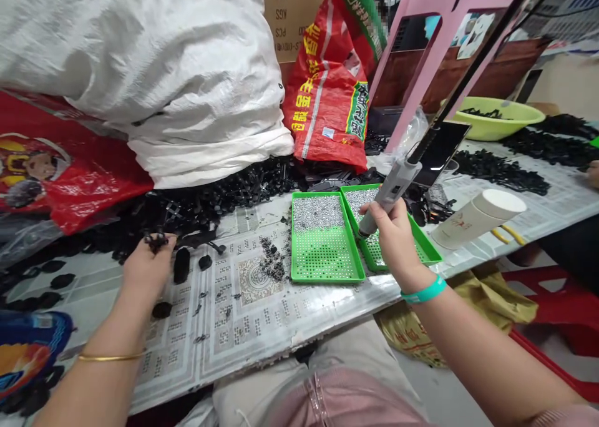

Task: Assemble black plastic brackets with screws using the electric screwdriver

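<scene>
Left hand (148, 261): is pinching small black parts (156, 241) at its fingertips, over the left of the table (243, 327); their number is not showing clearly.
Right hand (395, 236): is grasping a grey handheld driver (395, 180), slanting down over the right green tray (427, 250); whether its tip is touching anything is not showing.
Left green tray (327, 281): is lying just beside, holding silvery pieces (317, 213) at its far end.
Spill risk: driver or wrist catching a low rim could be scattering pieces.
Mix-up risk: a slackening pinch could be losing parts among similar loose black pieces (234, 193).
</scene>
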The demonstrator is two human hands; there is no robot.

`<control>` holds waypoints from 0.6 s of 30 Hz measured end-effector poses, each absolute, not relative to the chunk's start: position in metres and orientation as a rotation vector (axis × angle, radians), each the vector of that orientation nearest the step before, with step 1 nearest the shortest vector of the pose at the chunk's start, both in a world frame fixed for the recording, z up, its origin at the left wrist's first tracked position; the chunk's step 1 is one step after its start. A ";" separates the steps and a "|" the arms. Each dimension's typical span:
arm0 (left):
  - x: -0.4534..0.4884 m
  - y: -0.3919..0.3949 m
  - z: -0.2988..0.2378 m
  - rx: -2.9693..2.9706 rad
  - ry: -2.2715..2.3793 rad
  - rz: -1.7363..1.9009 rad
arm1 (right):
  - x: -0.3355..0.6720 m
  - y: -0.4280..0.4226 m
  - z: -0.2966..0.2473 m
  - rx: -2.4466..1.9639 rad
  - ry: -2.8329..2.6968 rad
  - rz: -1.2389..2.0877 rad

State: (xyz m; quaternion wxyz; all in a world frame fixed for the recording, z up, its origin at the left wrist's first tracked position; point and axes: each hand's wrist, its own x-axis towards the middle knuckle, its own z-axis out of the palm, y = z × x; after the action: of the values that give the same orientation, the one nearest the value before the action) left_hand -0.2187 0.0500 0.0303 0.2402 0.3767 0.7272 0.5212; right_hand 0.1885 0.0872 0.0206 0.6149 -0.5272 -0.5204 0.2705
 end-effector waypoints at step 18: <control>-0.113 -0.046 0.024 1.100 1.458 0.781 | 0.080 0.017 0.044 -0.793 -2.038 1.054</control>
State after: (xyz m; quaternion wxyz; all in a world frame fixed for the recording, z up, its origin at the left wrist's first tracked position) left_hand -0.1129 -0.0461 0.0240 0.5459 0.4640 0.6149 0.3295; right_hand 0.0800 0.0173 0.0443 0.3493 -0.3062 -0.7865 0.4069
